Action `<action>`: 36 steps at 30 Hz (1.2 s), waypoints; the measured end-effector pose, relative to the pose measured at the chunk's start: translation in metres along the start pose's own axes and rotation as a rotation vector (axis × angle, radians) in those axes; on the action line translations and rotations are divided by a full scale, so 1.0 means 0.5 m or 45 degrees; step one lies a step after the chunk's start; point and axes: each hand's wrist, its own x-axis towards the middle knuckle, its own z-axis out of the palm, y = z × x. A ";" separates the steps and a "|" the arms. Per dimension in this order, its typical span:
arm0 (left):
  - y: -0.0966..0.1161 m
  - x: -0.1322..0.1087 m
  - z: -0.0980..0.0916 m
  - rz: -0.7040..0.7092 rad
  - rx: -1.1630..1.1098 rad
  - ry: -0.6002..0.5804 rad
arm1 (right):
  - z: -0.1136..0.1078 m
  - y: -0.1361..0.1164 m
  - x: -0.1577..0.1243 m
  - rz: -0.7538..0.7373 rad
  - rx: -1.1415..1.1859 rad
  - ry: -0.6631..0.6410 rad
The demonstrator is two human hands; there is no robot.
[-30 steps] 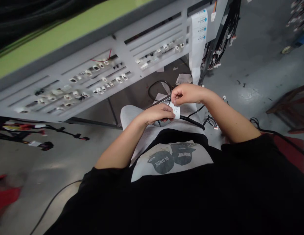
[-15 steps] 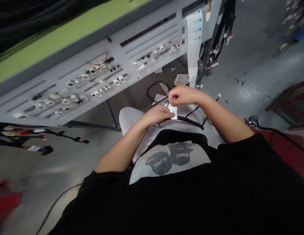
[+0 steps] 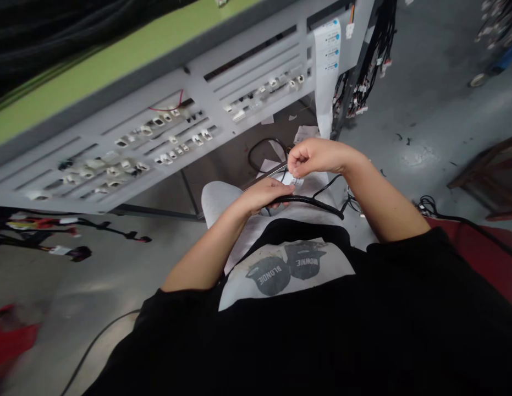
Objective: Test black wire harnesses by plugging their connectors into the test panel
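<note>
- The black cable (image 3: 317, 202) is over your lap, in front of your shirt (image 3: 256, 341), with the grey trousers (image 3: 216, 201) below it
- Its long axis runs sideways across you, from your left hand (image 3: 264, 193) outward to your right, sloping a little toward your body at that end
- A thin wire (image 3: 326, 187) forks off it, pointing away from you and to the right
- Your left grip is clamped on the cable, thumb on top, beside the white label (image 3: 297, 181)
- Your right hand (image 3: 317, 158) has its grip pinched together on the label's far edge, just above the cable; the label reaches from there toward your left thumb
- Your left hand covers the near part of the cable, so where it leads beneath the palm is hard to follow
- Your right fingers hide part of the label, and its print is too small to read
- Your right forearm cuts off the wire's far end
- The dark heap (image 3: 66, 33) on the green surface (image 3: 127, 66) is cropped by the top edge, and the red thing (image 3: 14, 341) at far left is blurred
</note>
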 end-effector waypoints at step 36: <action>0.012 -0.004 0.006 0.024 -0.096 -0.038 | 0.022 0.011 0.043 0.158 0.065 -0.106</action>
